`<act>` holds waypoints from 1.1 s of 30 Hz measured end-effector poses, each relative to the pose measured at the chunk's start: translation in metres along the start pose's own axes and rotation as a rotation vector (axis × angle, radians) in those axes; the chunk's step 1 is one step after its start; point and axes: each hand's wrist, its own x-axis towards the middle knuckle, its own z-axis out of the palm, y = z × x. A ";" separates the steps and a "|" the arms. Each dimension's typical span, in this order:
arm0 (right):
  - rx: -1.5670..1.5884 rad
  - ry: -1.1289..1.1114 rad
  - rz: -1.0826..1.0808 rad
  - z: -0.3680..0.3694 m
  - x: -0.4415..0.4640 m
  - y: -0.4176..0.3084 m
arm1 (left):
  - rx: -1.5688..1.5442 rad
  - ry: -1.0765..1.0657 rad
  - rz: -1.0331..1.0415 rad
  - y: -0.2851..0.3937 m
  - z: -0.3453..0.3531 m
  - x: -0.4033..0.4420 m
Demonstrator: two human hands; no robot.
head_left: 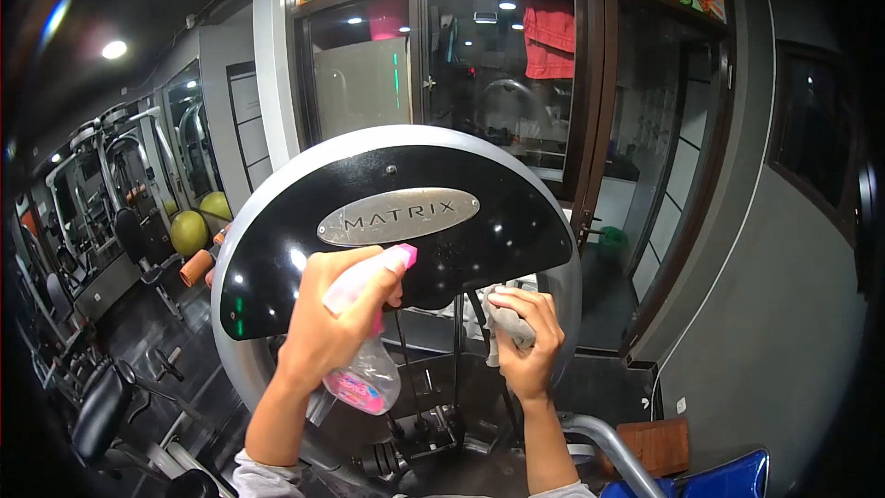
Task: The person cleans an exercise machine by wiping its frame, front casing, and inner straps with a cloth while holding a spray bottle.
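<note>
1 spray bottle (361, 380) gripped by left hand (323, 312) | 1 grey cloth (511, 325) clutched by right hand (535, 349) | near 1 MATRIX panel (452, 258), lower edge

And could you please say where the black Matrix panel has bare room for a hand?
Both ends of the black panel, between MATRIX nameplate and silver rim, look free. Below the nameplate is crowded: there the left hand holds a spray bottle, and the right hand a grey cloth by the lower edge.
</note>
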 end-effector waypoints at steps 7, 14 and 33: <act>-0.251 0.012 -0.038 0.032 0.046 -0.024 | -0.002 -0.122 -0.136 0.014 -0.037 0.026; -0.125 -0.181 -0.246 0.061 0.038 -0.056 | 0.115 -0.198 -0.057 -0.004 -0.073 0.061; -0.303 -0.172 -0.183 0.036 0.094 -0.040 | -0.021 -0.372 -0.129 -0.012 -0.116 0.126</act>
